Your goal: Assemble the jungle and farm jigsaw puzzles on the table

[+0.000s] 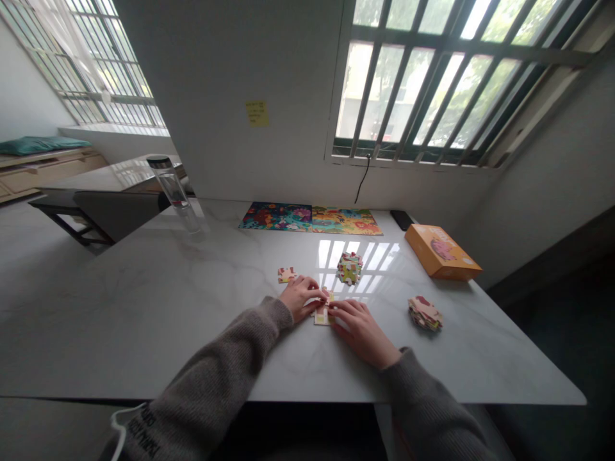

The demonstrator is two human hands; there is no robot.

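"What's the biggest thing there?"

"The pale, marbled bench, with everything else on it. Next come two colourful picture sheets, a dark blue one and a yellowish one, side by side, left of the orange box and farther back."

"And after the box itself?"

"A clear bottle with a dark lid, upright, well to the box's left."

"The hands?"

"Both nearer the person than the box, and left of it. The left hand and right hand are partly closed, fingers bent, fingertips touching a small group of puzzle pieces between them. Whether they pinch or only press, I can't tell."

"Anything smaller?"

"A black phone just behind the box's left end. Then two piles of pieces: a pinkish one in front of the box, a greenish one left of it. That group under the fingertips lies left of the box and nearer the person. Smallest, a loose piece, farther left of the box still."
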